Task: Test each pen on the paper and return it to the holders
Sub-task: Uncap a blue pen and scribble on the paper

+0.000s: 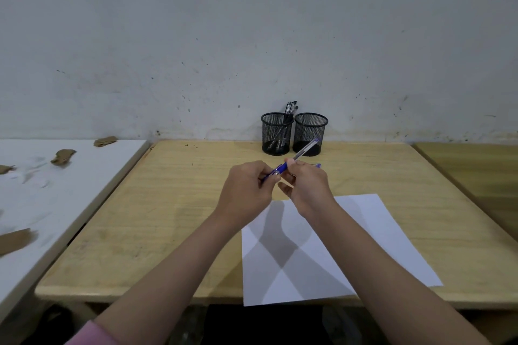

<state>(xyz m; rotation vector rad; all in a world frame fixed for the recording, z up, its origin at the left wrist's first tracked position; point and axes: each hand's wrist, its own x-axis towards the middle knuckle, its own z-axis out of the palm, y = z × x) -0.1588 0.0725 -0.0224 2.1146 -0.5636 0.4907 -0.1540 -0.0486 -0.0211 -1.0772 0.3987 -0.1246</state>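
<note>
Blue pen (283, 168) tip hidden by fingers (266, 176)

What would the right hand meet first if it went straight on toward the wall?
Probably the right-hand black mesh holder, directly beyond the right hand holding the blue pen; depth is unclear.

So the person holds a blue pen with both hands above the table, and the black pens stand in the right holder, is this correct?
Not quite. In the head view the black pens stand in the left holder; the right holder looks empty. Both the left hand and right hand do hold the blue pen.
</note>
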